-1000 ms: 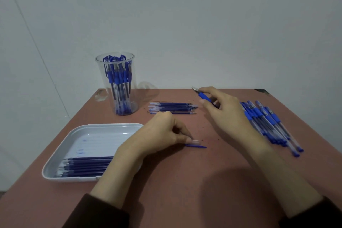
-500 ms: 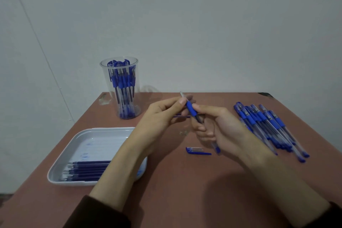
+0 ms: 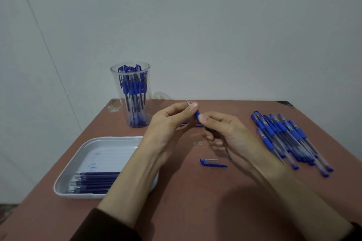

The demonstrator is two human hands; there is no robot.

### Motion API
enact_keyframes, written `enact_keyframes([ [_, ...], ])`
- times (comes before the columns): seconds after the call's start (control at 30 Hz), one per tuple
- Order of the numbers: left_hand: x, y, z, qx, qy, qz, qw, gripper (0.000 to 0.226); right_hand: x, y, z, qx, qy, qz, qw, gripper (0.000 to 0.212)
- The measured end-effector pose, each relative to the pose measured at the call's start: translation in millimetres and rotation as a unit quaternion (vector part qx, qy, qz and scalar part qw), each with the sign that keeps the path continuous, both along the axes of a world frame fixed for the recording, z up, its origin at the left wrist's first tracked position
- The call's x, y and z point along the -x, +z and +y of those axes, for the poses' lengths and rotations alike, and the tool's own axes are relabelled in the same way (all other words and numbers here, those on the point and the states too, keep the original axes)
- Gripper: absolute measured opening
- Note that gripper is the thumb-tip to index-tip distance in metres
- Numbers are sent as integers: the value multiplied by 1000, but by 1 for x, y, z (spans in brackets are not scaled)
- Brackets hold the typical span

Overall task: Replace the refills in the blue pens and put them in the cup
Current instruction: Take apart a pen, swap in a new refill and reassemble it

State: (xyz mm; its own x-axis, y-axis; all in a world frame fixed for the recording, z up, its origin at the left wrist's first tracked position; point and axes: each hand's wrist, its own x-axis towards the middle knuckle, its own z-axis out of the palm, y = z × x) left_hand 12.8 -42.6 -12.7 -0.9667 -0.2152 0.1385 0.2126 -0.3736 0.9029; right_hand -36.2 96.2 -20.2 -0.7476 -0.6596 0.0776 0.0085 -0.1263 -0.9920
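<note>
Both hands hold one blue pen point(image 3: 197, 114) above the middle of the table. My left hand point(image 3: 168, 123) pinches its tip end between thumb and fingers. My right hand point(image 3: 225, 133) grips the barrel, most of which is hidden in the palm. The pen's blue cap point(image 3: 212, 163) lies on the table just below the hands. A clear cup point(image 3: 131, 94) at the back left holds several blue pens. A pile of blue pens point(image 3: 288, 139) lies at the right. Loose refills point(image 3: 188, 124) lie behind the hands, mostly hidden.
A white tray point(image 3: 101, 146) at the front left holds several dark blue refills point(image 3: 94, 182) along its near side. My left forearm crosses over the tray's right edge. The brown table point(image 3: 195, 201) ends at a grey wall behind the cup.
My left hand left the cap on the table and rose to the pen's tip. My right hand brought the pen from the back towards the middle. Both now hold it together.
</note>
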Motion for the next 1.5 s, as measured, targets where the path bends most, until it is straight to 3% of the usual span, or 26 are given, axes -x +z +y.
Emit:
enact_keyframes([
  [0.2,-2,5,1,-84,-41,19,995,47,9,-3,-1,25,-94,3,995,16],
  [0.3,-1,4,-3,-63,-10,10,998,39,18,-1,7,30,-131,1,991,18],
  [0.6,0,1,-2,-8,28,35,999,37,11,-1,6,-33,-63,42,997,15],
  [0.9,3,-6,0,45,122,28,991,28,10,-1,5,-74,-84,116,987,13],
  [1.1,4,-8,2,91,148,21,985,24,12,-4,5,-102,-110,192,970,8],
  [1.3,5,-7,-10,74,223,20,972,15,13,-10,6,-134,-160,241,948,4],
  [1.4,4,-6,-13,149,237,14,960,14,18,-11,7,-134,-202,234,942,6],
  [1.5,3,-9,-10,278,169,-28,945,10,23,-10,10,-123,-238,227,936,9],
])
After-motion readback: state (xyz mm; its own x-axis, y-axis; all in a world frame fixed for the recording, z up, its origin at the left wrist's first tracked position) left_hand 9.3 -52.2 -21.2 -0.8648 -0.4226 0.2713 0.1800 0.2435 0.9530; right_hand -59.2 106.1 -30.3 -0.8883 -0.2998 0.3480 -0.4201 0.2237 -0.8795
